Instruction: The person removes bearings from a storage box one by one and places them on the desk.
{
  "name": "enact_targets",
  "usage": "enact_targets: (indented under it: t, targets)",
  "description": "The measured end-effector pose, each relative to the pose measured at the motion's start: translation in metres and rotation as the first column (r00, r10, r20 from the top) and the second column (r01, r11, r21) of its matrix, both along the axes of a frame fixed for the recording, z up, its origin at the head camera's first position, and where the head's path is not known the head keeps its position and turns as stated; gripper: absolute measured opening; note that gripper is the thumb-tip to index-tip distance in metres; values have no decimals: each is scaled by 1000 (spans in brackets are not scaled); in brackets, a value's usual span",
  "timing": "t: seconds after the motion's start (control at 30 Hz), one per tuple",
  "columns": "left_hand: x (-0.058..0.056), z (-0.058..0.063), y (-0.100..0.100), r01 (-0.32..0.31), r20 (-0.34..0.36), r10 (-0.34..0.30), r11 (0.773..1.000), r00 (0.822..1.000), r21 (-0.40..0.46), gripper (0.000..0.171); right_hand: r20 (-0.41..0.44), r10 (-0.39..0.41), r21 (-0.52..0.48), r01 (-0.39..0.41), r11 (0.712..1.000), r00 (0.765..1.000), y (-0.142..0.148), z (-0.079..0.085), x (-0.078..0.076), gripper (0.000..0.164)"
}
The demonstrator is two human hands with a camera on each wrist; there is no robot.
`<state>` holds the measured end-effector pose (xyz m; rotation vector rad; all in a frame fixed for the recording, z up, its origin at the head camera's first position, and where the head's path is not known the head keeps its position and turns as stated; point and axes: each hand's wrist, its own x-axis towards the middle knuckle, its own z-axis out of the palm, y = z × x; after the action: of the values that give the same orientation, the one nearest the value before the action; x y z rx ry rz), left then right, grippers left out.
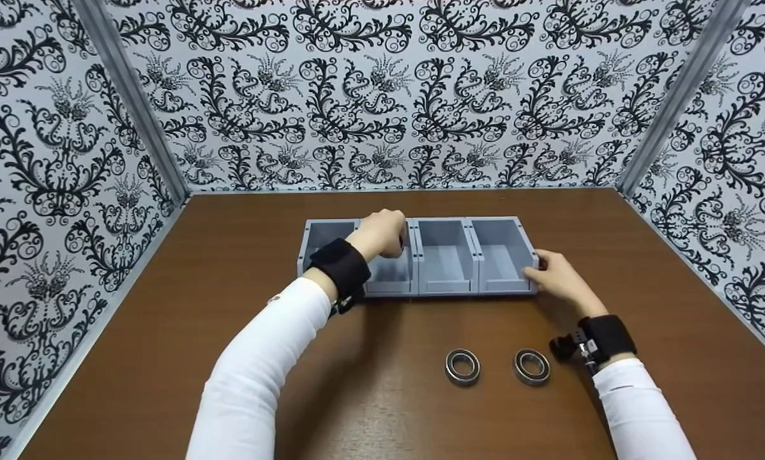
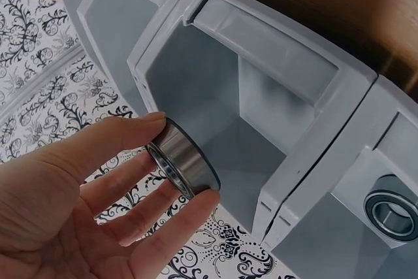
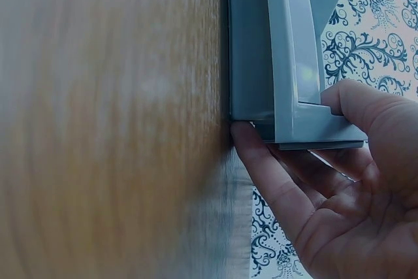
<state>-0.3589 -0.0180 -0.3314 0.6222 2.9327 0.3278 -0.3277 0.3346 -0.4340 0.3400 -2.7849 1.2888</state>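
- Pinching a bearing (image 2: 183, 159) between thumb and fingertips, the left hand (image 1: 380, 233) has a narrow hold on its rim; the bearing is tilted at the opening of the 2nd bin (image 2: 268, 47) from the left.
- To place it well, it seems best to clear the bin's edge, lower the bearing to the floor and lay it flat before spreading the fingers.
- Just left of this grip, the end bin (image 2: 369, 122) has a 2nd bearing (image 2: 390, 195) inside.
- Well right of it, the right hand (image 1: 558, 276) grips the rightmost bin (image 1: 505, 285); a firm hold should steady all 4 bins.
- Nearer the person than the left grip, a 3rd bearing (image 1: 462, 380) and a 4th bearing (image 1: 531, 381) lie apart on the table (image 1: 389, 415).
- No brand, label or writing is readable.
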Motion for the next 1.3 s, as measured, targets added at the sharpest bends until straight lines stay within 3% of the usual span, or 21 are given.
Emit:
enact_targets:
  t: [0.43,0.67,0.8,0.97,1.03,1.17,1.3]
  targets:
    - [11,1,-5,58,-24,-58,998,998,18,31,-32,-9,23,10,1000,999,-2,0,0,37]
    - [17,2,-10,93,-53,-91,995,994,35,13,-36,-11,34,13,999,999,-2,0,-1,37]
    - [23,2,-14,126,-87,-121,991,989,53,12,-21,-4,23,5,1000,1000,-1,1,0,39]
    - [32,2,-17,146,-94,-138,986,986,85,43,3,-1,30,1,1000,1000,-1,1,1,42]
    - [35,3,-18,149,-92,-140,985,986,92,45,0,-5,35,5,999,1000,-2,2,1,43]
    - [39,4,-20,140,-93,-133,987,987,82,37,-1,-5,32,5,999,1000,-2,1,0,44]
    - [44,6,-23,134,-91,-126,987,988,85,15,-4,-4,34,4,999,1000,-2,1,0,44]
